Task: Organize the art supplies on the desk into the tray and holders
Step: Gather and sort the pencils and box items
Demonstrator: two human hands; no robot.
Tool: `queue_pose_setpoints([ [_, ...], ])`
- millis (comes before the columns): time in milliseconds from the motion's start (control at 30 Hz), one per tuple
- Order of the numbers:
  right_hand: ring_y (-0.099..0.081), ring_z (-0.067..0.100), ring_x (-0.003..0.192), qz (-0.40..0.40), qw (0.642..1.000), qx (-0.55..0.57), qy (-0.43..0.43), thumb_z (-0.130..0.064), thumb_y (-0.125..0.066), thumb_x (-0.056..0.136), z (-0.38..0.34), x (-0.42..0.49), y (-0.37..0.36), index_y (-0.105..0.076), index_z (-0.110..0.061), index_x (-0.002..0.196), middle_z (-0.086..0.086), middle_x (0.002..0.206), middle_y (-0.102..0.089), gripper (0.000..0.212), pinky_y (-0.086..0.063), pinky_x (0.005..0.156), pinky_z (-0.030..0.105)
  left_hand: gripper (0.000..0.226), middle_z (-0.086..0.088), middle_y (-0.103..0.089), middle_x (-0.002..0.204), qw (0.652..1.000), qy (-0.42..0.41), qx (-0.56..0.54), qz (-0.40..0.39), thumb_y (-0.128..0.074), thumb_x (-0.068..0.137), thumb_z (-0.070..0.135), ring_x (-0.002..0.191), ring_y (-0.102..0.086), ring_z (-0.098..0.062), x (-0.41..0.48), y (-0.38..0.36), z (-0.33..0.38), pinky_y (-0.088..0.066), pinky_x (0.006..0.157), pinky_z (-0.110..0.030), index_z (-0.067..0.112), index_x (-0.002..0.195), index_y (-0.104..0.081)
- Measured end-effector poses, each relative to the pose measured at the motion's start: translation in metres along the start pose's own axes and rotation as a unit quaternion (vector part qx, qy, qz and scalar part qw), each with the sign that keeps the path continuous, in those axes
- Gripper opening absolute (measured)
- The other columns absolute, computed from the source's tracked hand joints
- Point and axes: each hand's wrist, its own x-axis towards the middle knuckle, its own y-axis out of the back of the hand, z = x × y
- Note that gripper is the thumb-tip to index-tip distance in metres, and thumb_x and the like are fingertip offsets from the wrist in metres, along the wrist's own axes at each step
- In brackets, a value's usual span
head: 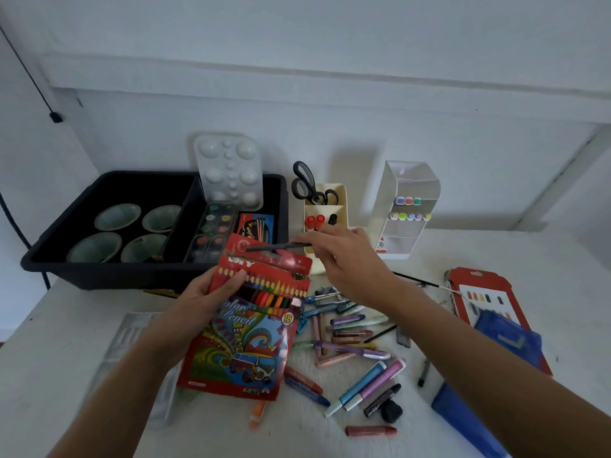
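Pencil box (244, 325) sits gripped in my left hand (205, 299), flap open, so my right hand (347, 256) can slide in the dark pencil (274, 247) it pinches.

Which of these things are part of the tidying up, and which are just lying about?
In the job: colour pencil box in the left hand; dark pencil pinched by the right hand; black tray; cream holder; clear holder; loose crayons and markers.
Just lying about: black wall cable; blue pouch, probably.
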Motion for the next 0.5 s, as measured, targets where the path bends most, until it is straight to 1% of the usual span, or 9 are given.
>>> queue_pose_setpoints([
  [100,-0.050,0.014,0.109,-0.011,1.000,-0.007,-0.002,-0.022,-0.041,0.105,-0.009,0.003,-0.002,-0.059,-0.032,0.130,-0.016,0.107,-0.056,0.033,-0.034,0.091,0.043,0.035,-0.014,-0.076,0.107,1.000,0.000,0.018,-0.015,-0.062,0.092,0.036,0.095,-0.075,-0.037,-0.003,-0.003,0.000,-0.058,0.086,-0.051,0.017,0.121,-0.060],
  [167,-0.051,0.014,0.107,-0.010,1.000,-0.012,0.007,-0.029,-0.040,0.105,-0.014,0.003,-0.007,-0.059,-0.035,0.129,-0.012,0.108,-0.061,0.031,-0.034,0.090,0.043,0.035,-0.014,-0.076,0.107,1.000,-0.001,0.021,-0.013,-0.061,0.093,0.036,0.096,-0.075,-0.037,-0.003,-0.004,-0.002,-0.058,0.087,-0.051,0.017,0.122,-0.060],
  [267,-0.051,0.012,0.103,-0.017,0.999,-0.022,0.015,-0.046,-0.037,0.104,-0.018,0.001,-0.014,-0.060,-0.037,0.125,-0.008,0.105,-0.062,0.033,-0.032,0.089,0.040,0.034,-0.013,-0.076,0.106,1.000,-0.001,0.028,-0.007,-0.061,0.094,0.035,0.095,-0.075,-0.036,-0.004,-0.005,-0.003,-0.059,0.086,-0.051,0.018,0.123,-0.060],
  [367,-0.051,0.010,0.096,0.014,0.999,-0.029,0.019,-0.050,-0.038,0.103,-0.017,0.001,-0.018,-0.064,-0.035,0.115,-0.011,0.097,-0.063,0.032,-0.031,0.086,0.038,0.030,-0.011,-0.077,0.105,0.999,0.002,0.036,-0.012,-0.059,0.096,0.035,0.094,-0.075,-0.034,-0.006,-0.006,-0.003,-0.060,0.081,-0.047,0.020,0.121,-0.061],
  [433,-0.052,0.010,0.093,0.048,0.998,-0.045,0.007,-0.053,-0.036,0.101,-0.013,0.002,-0.018,-0.066,-0.034,0.108,-0.014,0.093,-0.063,0.036,-0.033,0.084,0.039,0.030,-0.011,-0.077,0.105,0.999,0.004,0.043,-0.016,-0.059,0.096,0.036,0.094,-0.075,-0.034,-0.007,-0.006,-0.003,-0.059,0.082,-0.048,0.020,0.121,-0.061],
  [500,-0.051,0.010,0.091,0.058,0.997,-0.048,-0.003,-0.055,-0.036,0.098,-0.007,0.001,-0.018,-0.067,-0.034,0.103,-0.016,0.090,-0.062,0.038,-0.035,0.084,0.040,0.032,-0.011,-0.077,0.106,0.999,0.002,0.046,-0.012,-0.059,0.096,0.037,0.095,-0.075,-0.034,-0.007,-0.004,-0.003,-0.059,0.084,-0.049,0.018,0.121,-0.061],
])
